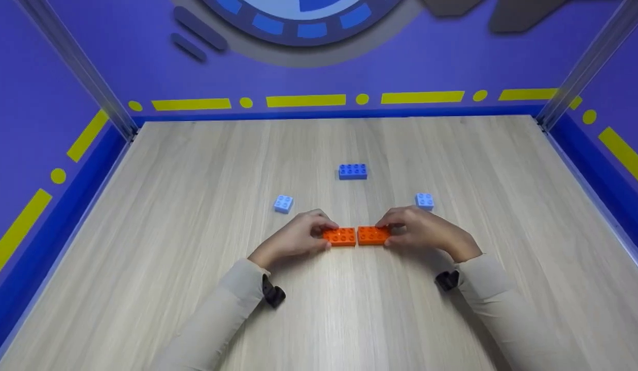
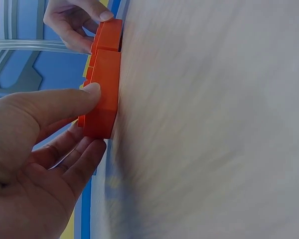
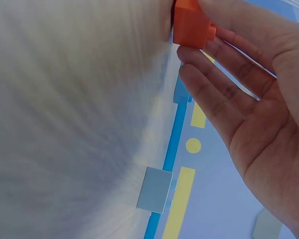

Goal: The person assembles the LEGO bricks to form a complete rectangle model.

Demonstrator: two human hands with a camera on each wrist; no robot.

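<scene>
Two orange toy building bricks lie end to end on the wooden table, a thin gap between them in the head view. My left hand (image 1: 297,236) pinches the left orange brick (image 1: 341,237) between thumb and fingers at its outer end. The right orange brick (image 1: 370,236) is pinched the same way by my right hand (image 1: 421,230). In the left wrist view the thumb presses the near side of the left brick (image 2: 105,94). The right wrist view shows only the end of the right brick (image 3: 189,25), with fingers around it.
A blue brick (image 1: 353,172) lies farther back on the table (image 1: 205,206). One small light blue brick (image 1: 283,204) is beyond the left hand, another light blue brick (image 1: 424,201) just beyond the right. Purple walls (image 1: 298,82) enclose the back and sides.
</scene>
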